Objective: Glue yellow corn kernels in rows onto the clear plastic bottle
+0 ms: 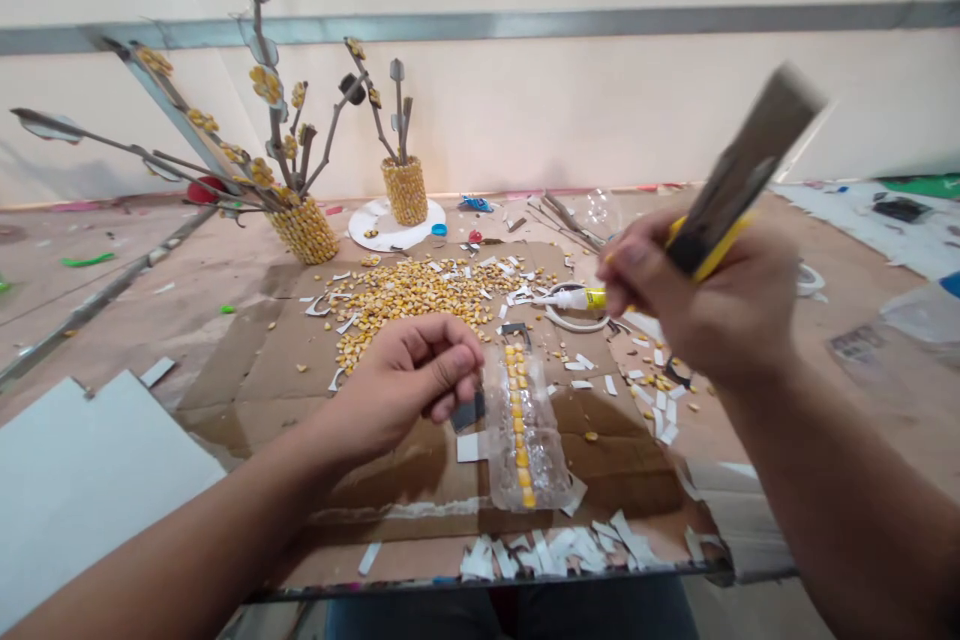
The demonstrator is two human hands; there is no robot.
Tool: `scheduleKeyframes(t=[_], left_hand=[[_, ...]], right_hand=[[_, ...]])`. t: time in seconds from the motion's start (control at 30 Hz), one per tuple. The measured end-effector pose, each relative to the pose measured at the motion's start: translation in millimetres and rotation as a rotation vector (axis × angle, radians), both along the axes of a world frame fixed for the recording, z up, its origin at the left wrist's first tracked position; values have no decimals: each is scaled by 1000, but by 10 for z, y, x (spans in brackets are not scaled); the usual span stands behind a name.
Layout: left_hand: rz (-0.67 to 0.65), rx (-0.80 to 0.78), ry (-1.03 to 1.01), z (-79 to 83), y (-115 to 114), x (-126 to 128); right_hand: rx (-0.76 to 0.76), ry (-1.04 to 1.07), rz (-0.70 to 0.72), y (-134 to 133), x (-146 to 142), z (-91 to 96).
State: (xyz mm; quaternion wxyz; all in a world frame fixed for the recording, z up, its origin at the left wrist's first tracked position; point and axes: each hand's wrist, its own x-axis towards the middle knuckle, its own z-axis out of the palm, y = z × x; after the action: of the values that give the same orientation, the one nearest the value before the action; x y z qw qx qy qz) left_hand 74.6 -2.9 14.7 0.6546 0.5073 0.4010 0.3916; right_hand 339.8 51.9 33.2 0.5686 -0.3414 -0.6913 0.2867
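Observation:
My right hand (705, 290) is raised on the right, closed around the black-and-yellow handle of a flat-bladed tool (757, 155). Its wide, dull grey blade points up and is blurred. A glue tube (577, 298) with a white nozzle and yellow body shows beside those fingers; whether they grip it cannot be told. My left hand (424, 370) is curled, thumb against fingers, by the upper left of a clear plastic bottle (540, 420). Anything in that pinch is hidden. One lengthwise row of yellow corn kernels (519, 425) runs along the bottle, with glossy clear patches beside it.
Loose corn kernels (420, 300) are heaped on the cardboard (277, 360). White strips (555, 550) litter the front edge. Two kernel-covered pots (302, 230) with twigs stand at the back, one on a white disc (367, 225). White board (97, 480) lies left.

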Motion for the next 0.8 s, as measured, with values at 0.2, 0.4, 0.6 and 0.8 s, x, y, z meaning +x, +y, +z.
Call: scheduleKeyframes(t=[0.2,0.4,0.6,0.8], left_hand=[[217,247,273,-145,75,-51],[-81,220,517,-181,13,-65],[-140,228,492,-186,22,-26],[-100,175,438,-253,19,-5]], right_hand=[[-257,284,-7,326,239,23],[-494,-182,246,238,280,0],[-524,-603,585,28,85,90],[-476,-755,698,-89,-81,-1]])
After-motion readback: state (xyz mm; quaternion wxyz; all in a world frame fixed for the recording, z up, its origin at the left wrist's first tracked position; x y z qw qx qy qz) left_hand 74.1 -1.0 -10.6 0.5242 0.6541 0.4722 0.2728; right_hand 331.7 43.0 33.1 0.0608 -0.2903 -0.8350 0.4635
